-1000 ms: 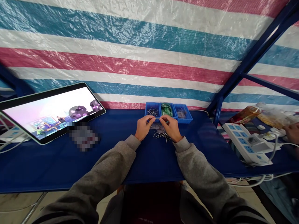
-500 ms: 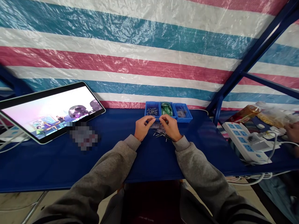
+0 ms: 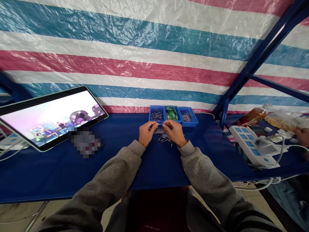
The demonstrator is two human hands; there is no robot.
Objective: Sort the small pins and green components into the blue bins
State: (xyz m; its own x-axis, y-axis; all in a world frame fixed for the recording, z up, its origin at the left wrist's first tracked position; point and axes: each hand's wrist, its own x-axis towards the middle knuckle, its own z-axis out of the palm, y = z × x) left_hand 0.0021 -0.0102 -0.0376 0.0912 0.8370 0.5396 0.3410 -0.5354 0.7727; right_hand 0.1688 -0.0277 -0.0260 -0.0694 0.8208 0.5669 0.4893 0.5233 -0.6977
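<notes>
My left hand and my right hand face each other just in front of three blue bins, fingertips pinched. Between them is a small thin item, too small to make out. The left bin holds dark metal pin-like pieces, the middle bin green packets, and the right bin clear plastic pieces. Below my hands, loose metal pieces lie on the blue table, beside a clear plastic bag partly hidden by my fingers.
A tablet playing a video leans at the left, with a blurred object before it. At the right are a power strip, a red-and-gold package, and another person's hand by a plastic bag.
My fingertips have shifted slightly, and the thin item between them shows more. The other person's hand at the right edge has moved a little.
</notes>
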